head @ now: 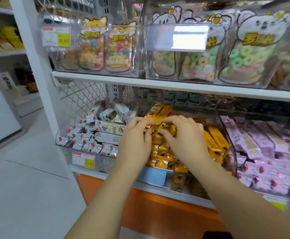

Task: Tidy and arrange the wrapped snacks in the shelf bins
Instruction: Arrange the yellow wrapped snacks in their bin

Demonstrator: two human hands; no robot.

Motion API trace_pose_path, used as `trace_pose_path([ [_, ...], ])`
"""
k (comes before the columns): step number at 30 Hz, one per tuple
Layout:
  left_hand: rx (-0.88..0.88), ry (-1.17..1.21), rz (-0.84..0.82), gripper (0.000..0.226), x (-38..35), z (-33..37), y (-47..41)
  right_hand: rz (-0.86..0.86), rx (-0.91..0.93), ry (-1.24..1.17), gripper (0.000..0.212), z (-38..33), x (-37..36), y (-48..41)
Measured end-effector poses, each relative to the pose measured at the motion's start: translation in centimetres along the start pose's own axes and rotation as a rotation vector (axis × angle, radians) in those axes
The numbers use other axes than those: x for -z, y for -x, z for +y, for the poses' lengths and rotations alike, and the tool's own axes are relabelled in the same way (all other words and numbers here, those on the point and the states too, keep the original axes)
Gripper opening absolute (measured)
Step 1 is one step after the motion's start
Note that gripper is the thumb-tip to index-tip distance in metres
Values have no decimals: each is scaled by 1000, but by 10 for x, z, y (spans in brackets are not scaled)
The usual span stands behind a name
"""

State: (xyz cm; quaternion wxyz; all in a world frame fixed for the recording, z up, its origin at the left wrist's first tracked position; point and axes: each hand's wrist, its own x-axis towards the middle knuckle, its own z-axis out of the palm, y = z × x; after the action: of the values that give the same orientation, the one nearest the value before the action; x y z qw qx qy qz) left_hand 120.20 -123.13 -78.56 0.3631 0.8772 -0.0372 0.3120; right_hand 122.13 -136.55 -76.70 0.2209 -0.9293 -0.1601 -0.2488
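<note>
Head view is looking down at a lower store shelf where both arms are reaching into the middle bin (230, 149), a clear tub whose side walls are rising above the pile inside. The left hand (134, 135) and right hand (184, 135) are sitting close together over the yellow snacks (215, 140), fingertips nearly meeting at the top of the heap. The left hand's fingers are curling and pinching a gold wrapper near the bin's left wall; the right hand's thumb and fingers are curling around another of the yellow snacks just beside it. Longer yellow bars are leaning against the back and right side of the bin. White snacks (89, 140) are filling the left bin (103, 161), heaping up to its front edge, with a price tag (83, 160) hanging on its front. Pink snacks (265, 152) are lying in the bin to the right, just past the clear wall. The upper shelf board (158, 83) is running close above the bins, leaving only a low gap over the hands, and bags of gummies (118, 47) are standing on it. An orange base (149, 207) is showing under the bins, and open floor (28, 169) is stretching away to the left.
</note>
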Motion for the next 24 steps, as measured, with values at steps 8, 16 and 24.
trace_pose_path([
  [8,-79,-16,-25,23,-44,24,-24,22,-151,-215,25,55,9,-19],
  [16,12,-207,-166,32,-69,21,-74,-166,-182,61,27,107,-4,-92],
  [24,49,-125,-144,24,-79,16,-74,-341,-260,15,38,129,-42,-120],
])
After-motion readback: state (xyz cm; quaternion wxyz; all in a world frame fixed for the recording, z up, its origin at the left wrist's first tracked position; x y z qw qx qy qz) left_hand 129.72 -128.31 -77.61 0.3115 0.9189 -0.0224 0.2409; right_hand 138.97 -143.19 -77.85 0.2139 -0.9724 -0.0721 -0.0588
